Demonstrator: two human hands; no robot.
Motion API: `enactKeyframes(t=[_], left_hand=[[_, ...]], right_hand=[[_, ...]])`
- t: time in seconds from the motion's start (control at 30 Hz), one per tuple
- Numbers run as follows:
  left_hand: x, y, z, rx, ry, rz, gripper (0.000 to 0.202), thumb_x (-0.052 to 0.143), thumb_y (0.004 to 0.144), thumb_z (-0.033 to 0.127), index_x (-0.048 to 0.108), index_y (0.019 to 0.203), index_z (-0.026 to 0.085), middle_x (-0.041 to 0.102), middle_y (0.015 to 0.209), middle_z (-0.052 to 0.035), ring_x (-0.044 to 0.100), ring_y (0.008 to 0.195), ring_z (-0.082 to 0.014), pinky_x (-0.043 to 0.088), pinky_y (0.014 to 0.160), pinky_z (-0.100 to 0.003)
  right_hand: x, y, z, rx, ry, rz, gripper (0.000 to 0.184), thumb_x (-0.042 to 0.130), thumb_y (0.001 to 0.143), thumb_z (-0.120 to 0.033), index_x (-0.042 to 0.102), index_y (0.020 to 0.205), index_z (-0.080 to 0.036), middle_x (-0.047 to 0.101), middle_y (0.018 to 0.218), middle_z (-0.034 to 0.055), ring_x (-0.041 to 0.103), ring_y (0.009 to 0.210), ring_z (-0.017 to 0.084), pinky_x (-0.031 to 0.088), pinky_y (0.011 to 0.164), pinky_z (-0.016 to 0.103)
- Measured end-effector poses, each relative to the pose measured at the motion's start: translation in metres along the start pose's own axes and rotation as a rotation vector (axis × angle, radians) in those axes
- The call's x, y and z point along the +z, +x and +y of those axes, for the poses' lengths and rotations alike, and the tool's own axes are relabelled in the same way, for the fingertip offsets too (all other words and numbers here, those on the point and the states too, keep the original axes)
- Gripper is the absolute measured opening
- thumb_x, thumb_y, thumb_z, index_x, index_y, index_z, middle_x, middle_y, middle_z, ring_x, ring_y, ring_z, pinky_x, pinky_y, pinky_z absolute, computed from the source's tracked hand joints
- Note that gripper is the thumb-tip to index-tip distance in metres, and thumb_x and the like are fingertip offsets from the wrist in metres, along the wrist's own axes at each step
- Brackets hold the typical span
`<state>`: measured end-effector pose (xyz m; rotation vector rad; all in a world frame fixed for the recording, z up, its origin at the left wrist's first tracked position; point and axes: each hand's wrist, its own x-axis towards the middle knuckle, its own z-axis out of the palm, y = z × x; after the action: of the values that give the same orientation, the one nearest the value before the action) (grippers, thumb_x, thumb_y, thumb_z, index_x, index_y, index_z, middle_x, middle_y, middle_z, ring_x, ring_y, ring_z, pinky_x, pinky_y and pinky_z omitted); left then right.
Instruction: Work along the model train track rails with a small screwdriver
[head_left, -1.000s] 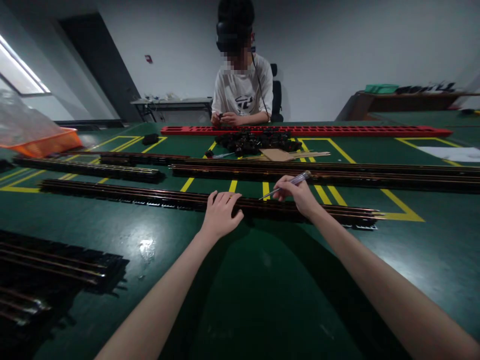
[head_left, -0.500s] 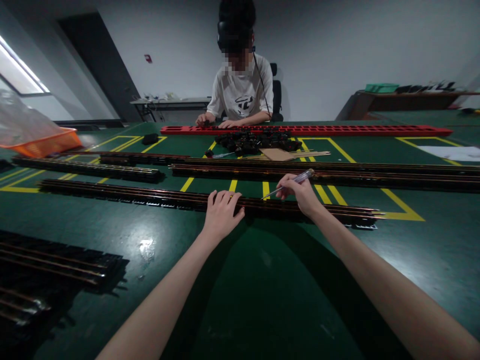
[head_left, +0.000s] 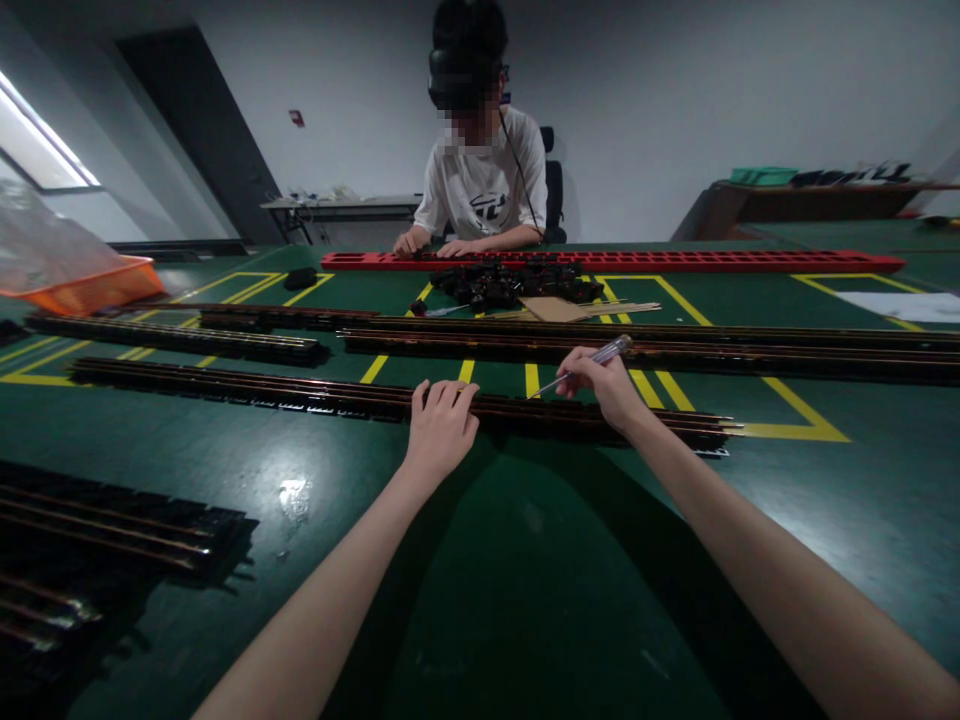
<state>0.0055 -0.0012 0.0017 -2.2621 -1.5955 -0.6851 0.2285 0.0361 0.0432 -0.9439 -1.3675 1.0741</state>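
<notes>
Holding down the nearest rail (head_left: 262,392), screwdriver (head_left: 589,362) over it.
My left hand (head_left: 439,425) lies flat on the rail, fingers together, on the green tabletop (head_left: 525,560). My right hand (head_left: 604,385) pinches the screwdriver, its tip just above the rail. The print on the co-worker's shirt (head_left: 484,190) is too blurred to read.

Own hands: two, left hand (head_left: 441,425) and right hand (head_left: 604,385).
Screwdriver (head_left: 592,358): one.
Dark rails (head_left: 262,388): five laid apart on the table, counted as far as the view allows.
Stack (head_left: 112,530) of further rails: one, lower left; pieces not countable.
Red rail (head_left: 637,261): one.
Basket (head_left: 90,285): one, orange.
Co-worker (head_left: 484,180): one, both hands in view.
Heap (head_left: 510,282) of small black parts: one; pieces not countable.
Cardboard (head_left: 551,308): one sheet.
</notes>
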Motion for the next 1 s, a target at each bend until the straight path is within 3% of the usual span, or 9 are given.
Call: enactKeyframes(t=[0.47,0.77,1.0], left_hand=[[-0.002,0.0,0.0,-0.01,-0.005,-0.019,0.036,0.04,0.084,0.013,0.058,0.114,0.02,0.062,0.114,-0.0071,0.052,0.111,-0.0241,0.028,0.105,-0.047],[-0.004,0.0,0.002,-0.02,0.013,-0.024,0.04,0.039,0.082,0.008,0.059,0.114,0.02,0.062,0.116,-0.0067,0.052,0.112,-0.0243,0.028,0.105,-0.047],[-0.002,0.0,0.001,-0.017,0.011,-0.015,0.04,0.039,0.082,0.006,0.059,0.113,0.019,0.063,0.115,-0.007,0.053,0.111,-0.0248,0.029,0.104,-0.048]], right_hand=[[-0.003,0.001,0.003,-0.015,0.008,0.004,0.013,0.055,0.063,-0.024,0.058,0.054,-0.016,0.057,0.045,0.001,0.054,0.042,0.011,0.042,0.041,0.022],[0.007,-0.003,-0.009,0.028,-0.008,-0.019,0.013,0.06,0.059,-0.027,0.058,0.054,-0.015,0.06,0.046,0.0025,0.055,0.041,0.011,0.043,0.042,0.021],[0.008,-0.002,-0.001,0.019,0.021,-0.056,0.015,0.062,0.063,-0.028,0.059,0.057,-0.015,0.061,0.049,0.0028,0.055,0.043,0.011,0.045,0.042,0.022]])
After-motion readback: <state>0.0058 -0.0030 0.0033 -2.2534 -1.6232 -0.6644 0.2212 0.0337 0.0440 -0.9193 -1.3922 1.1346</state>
